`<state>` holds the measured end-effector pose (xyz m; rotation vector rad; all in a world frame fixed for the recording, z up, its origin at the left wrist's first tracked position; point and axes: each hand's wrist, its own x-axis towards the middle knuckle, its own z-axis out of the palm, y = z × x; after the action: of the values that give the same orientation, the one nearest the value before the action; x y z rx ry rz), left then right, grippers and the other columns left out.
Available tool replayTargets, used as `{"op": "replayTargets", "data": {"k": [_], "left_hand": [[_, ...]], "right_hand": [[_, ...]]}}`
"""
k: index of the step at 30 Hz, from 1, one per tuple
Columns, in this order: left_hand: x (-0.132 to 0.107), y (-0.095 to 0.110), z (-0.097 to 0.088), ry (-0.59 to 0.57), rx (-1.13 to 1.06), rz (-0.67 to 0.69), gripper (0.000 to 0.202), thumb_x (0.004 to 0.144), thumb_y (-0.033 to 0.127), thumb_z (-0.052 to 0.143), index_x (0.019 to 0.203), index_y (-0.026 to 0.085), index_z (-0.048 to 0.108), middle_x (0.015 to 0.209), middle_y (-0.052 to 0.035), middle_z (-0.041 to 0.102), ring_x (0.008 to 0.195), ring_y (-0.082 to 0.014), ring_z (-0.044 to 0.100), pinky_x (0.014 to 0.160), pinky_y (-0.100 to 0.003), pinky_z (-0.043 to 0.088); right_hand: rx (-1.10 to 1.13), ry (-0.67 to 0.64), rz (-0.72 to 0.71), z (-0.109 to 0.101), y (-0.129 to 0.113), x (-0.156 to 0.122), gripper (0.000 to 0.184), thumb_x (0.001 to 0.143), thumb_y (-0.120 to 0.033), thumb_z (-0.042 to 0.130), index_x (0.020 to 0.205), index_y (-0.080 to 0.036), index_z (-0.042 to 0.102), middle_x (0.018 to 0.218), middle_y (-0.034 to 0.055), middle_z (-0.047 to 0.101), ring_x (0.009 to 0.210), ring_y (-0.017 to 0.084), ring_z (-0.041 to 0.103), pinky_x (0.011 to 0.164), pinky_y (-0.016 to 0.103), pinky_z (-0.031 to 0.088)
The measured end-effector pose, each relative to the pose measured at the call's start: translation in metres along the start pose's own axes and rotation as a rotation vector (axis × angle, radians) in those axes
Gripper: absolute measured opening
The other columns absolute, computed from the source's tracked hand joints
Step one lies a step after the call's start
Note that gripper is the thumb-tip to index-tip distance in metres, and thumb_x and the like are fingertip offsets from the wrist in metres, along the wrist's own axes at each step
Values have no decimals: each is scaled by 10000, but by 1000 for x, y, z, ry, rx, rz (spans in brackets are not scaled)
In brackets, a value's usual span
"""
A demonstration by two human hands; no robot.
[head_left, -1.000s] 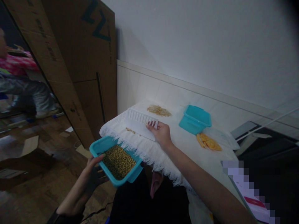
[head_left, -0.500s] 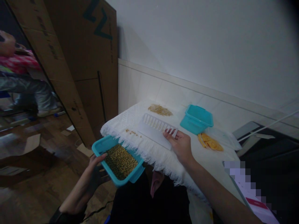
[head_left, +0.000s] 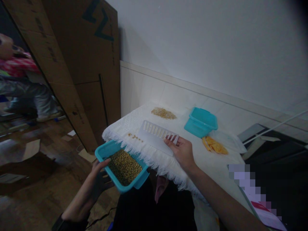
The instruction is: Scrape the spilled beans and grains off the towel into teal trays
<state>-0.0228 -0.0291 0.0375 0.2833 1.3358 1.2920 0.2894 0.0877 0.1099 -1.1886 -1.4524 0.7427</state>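
My left hand (head_left: 97, 181) grips the near-left edge of a teal tub (head_left: 104, 152) filled with small yellow-green beans (head_left: 124, 166), held just below the fringed front edge of the white cloth (head_left: 154, 160). My right hand (head_left: 183, 152) holds one end of a flat white slotted plastic piece (head_left: 156, 137) that lies across the cloth. A few loose beans (head_left: 134, 137) lie on the cloth just left of that piece. Farther back is a small heap of beans (head_left: 163, 113).
A second teal tub (head_left: 201, 122) stands at the back right, with orange-yellow slices (head_left: 215, 146) beside it on a clear bag. Tall cardboard boxes (head_left: 79, 61) lean at the left. Another person (head_left: 21, 80) is far left. A dark appliance (head_left: 276, 150) stands right.
My right hand pulled the white slotted piece to the right and toward me, then shifted it slightly back left. The tub of beans in my left hand stayed nearly still.
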Motion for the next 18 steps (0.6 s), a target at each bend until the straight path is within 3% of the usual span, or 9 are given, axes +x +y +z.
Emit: {"op": "replayTargets", "data": {"k": [6, 12, 18], "left_hand": [[0, 1, 0, 17, -5, 2, 925, 702, 575, 1018, 1506, 343, 626, 978, -78, 857, 973, -418, 875, 775, -486, 712], [4, -1, -2, 19, 2, -7, 910, 701, 581, 1020, 1493, 348, 636, 998, -76, 853, 950, -410, 882, 783, -496, 718], [6, -3, -6, -14, -17, -8, 909, 732, 573, 1022, 1518, 352, 621, 1071, -89, 863, 960, -386, 882, 794, -475, 712]], "right_hand": [[35, -53, 10, 1, 4, 8, 419, 751, -616, 955, 860, -213, 916, 817, 81, 874, 720, 271, 777, 664, 357, 605], [76, -16, 30, 10, 9, 15, 475, 723, -648, 962, 862, -196, 917, 821, 92, 871, 721, 272, 770, 660, 360, 596], [100, -27, 44, 13, 10, 15, 414, 712, -595, 969, 855, -210, 921, 831, 93, 879, 735, 279, 779, 659, 362, 598]]}}
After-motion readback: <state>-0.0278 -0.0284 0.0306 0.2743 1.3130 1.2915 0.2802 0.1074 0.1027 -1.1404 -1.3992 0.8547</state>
